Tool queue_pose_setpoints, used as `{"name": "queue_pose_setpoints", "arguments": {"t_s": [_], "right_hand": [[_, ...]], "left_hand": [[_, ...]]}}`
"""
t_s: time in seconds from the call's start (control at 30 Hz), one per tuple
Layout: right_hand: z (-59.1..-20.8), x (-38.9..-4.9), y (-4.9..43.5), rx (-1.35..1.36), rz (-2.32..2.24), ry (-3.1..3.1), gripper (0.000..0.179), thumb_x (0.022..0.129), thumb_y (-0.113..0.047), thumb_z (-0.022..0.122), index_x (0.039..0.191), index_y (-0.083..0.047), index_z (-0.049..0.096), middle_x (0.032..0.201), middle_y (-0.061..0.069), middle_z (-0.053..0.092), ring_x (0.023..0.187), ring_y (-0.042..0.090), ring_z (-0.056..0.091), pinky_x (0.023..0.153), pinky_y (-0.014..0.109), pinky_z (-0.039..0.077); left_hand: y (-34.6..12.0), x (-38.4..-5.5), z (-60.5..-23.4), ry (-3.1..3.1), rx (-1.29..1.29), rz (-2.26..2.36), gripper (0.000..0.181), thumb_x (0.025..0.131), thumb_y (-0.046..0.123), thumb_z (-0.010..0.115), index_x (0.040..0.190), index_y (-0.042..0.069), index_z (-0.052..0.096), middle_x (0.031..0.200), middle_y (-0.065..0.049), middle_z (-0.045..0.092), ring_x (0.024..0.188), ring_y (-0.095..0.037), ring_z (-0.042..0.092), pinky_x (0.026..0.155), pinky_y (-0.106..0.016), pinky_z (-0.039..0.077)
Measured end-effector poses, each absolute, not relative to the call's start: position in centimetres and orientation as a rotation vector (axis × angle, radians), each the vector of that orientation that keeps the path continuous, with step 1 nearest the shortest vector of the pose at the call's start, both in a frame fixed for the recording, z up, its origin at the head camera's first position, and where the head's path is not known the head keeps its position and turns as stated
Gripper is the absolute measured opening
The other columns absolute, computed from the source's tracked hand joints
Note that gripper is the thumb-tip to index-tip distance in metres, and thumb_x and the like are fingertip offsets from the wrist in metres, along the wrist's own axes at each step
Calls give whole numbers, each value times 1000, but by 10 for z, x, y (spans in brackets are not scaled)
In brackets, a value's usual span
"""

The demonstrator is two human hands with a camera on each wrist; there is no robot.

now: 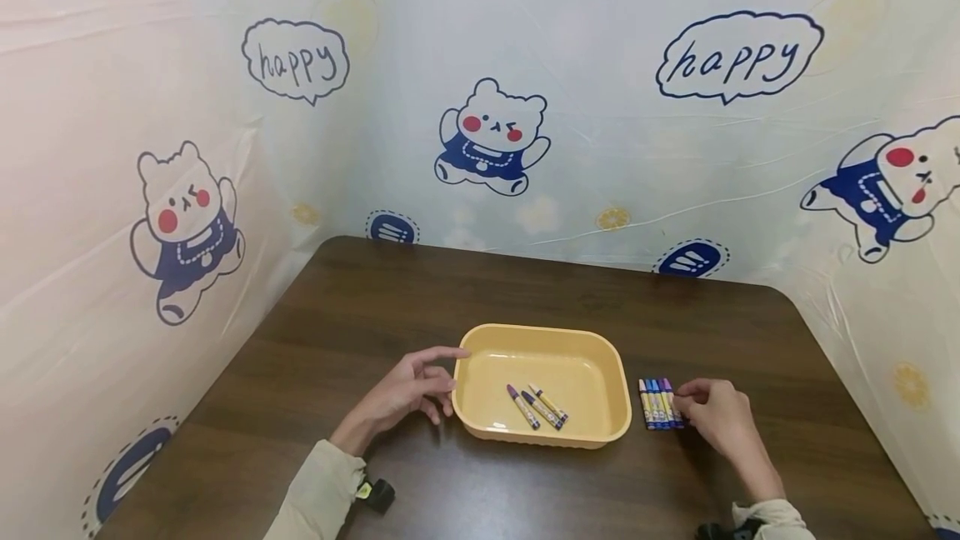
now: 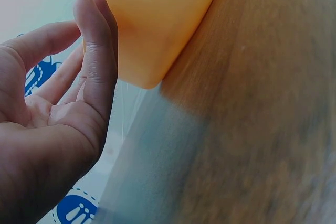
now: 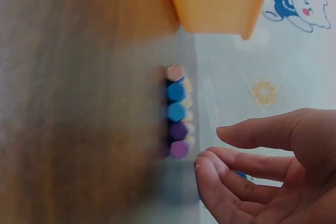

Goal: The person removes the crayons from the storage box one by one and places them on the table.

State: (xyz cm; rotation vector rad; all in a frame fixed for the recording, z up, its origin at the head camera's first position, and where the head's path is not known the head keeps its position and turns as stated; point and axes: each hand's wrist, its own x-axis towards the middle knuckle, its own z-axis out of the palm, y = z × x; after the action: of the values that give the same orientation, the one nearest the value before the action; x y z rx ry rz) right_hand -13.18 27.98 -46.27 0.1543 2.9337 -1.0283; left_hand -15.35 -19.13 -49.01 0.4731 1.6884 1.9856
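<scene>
Loosely extended, a left hand's fingers are touching a yellow tray at nine o'clock; the right hand, fingers parted (contact unclear), is hovering at three o'clock beside five crayons. Printed sheeting is hanging beyond the dark table.

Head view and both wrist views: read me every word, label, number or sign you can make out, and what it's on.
"happy": left navy-outlined speech bubble on the pale printed backdrop sheet.
"happy": right navy-outlined speech bubble, same sheet.
"!!!", probably: white marks on the round navy badge, same sheet.
Too small to read: any print on the yellow-wrapped crayons in the tray or the side-by-side crayon row.
</scene>
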Motion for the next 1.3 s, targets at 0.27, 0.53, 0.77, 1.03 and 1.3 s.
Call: {"name": "queue_pose_setpoints", "arguments": {"t_s": [0.27, 0.53, 0.77, 1.03, 1.3], "right_hand": [[-445, -129, 270, 18, -967, 3057, 19, 89, -15, 70, 99, 0, 74, 83, 5, 73, 75, 17, 65, 63, 33, 50], [-426, -125, 250, -49, -998, 3107, 15, 88, -12, 72, 99, -1, 74, 84, 5, 71, 77, 19, 65, 64, 33, 53], [-410, -124, 228, -119, -1051, 3112, 14, 88, -10, 73, 99, -2, 74, 85, 4, 71, 77, 18, 67, 64, 28, 54], [-401, -128, 205, -161, -1109, 3064, 16, 89, -10, 72, 102, -2, 73, 87, 4, 71, 79, 18, 66, 68, 31, 56], [-397, -134, 173, -200, -1184, 3003, 17, 88, -6, 72, 104, 0, 73, 87, 6, 69, 78, 19, 62, 67, 28, 56]], "left_hand": [[-191, -154, -488, 1692, 478, 1974, 59, 97, 4, 61, 150, -2, 36, 83, -10, 70, 69, -22, 67, 55, -32, 58], [-189, -154, -491, 1703, 445, 1976, 55, 97, 1, 59, 148, -1, 39, 84, -11, 70, 68, -22, 67, 55, -33, 59], [-189, -154, -494, 1704, 441, 1975, 56, 96, 3, 61, 148, -2, 39, 84, -12, 70, 68, -23, 67, 55, -33, 59], [-188, -154, -493, 1707, 446, 1972, 55, 97, 1, 59, 148, -2, 39, 84, -11, 69, 67, -22, 67, 55, -33, 59], [-189, -153, -489, 1720, 436, 1971, 56, 96, 4, 62, 148, 0, 40, 84, -11, 70, 68, -22, 67, 55, -34, 59]]}}
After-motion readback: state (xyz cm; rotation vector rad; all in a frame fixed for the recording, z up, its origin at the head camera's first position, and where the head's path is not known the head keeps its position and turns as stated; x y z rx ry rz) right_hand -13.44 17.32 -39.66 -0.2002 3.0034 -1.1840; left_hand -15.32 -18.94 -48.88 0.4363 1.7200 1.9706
